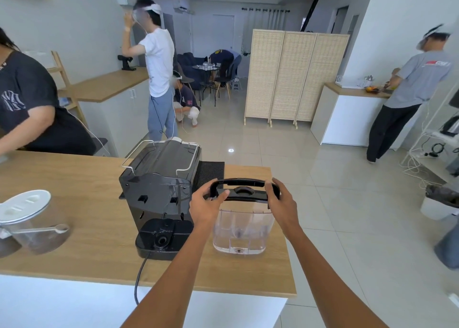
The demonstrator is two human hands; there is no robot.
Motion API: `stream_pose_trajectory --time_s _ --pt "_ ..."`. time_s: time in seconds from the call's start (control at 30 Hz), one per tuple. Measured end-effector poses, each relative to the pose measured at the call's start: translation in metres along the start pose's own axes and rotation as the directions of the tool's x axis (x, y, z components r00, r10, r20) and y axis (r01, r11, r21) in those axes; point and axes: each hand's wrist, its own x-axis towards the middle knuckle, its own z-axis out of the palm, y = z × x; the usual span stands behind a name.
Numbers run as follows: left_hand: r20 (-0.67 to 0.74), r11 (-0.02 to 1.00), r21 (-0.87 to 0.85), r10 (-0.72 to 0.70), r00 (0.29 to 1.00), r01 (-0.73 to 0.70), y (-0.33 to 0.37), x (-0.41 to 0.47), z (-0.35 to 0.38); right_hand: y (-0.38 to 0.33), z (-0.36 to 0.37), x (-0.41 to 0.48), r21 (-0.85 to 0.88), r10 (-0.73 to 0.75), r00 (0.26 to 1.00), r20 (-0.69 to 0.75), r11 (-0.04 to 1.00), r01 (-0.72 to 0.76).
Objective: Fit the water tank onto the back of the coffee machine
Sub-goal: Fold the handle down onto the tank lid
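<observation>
A clear plastic water tank [242, 231] with a black lid stands on the wooden counter [87, 258], just right of the black coffee machine [159, 198]. The machine's back faces me, showing its rear base with a round inlet and a power cord. My left hand [206, 206] grips the left end of the tank's black lid. My right hand [282, 202] holds the lid's right end. The tank sits apart from the machine's back.
A clear jar with a white lid [27, 221] and a scoop lies at the counter's left. A black mat [211, 171] sits behind the machine. A person in a dark shirt [29, 104] leans in at the left. The counter's right edge is close to the tank.
</observation>
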Motion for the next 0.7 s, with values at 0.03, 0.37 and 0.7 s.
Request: stream_pose_trajectory --time_s 0.03,0.37,0.7 --pt "0.009 1.0 0.0 0.003 1.0 -0.003 -0.001 0.0 -0.001 -0.003 0.002 0.0 0.003 0.007 1.0 -0.009 1.0 -0.007" --pt "0.045 0.994 0.019 -0.108 0.993 0.107 0.011 0.005 0.002 -0.005 0.006 0.004 0.005 0.045 0.998 -0.034 0.999 -0.045" --pt "0.275 0.992 0.068 -0.124 0.953 0.109 0.005 0.013 0.001 -0.001 -0.005 0.004 0.011 0.045 0.994 0.104 0.999 -0.046"
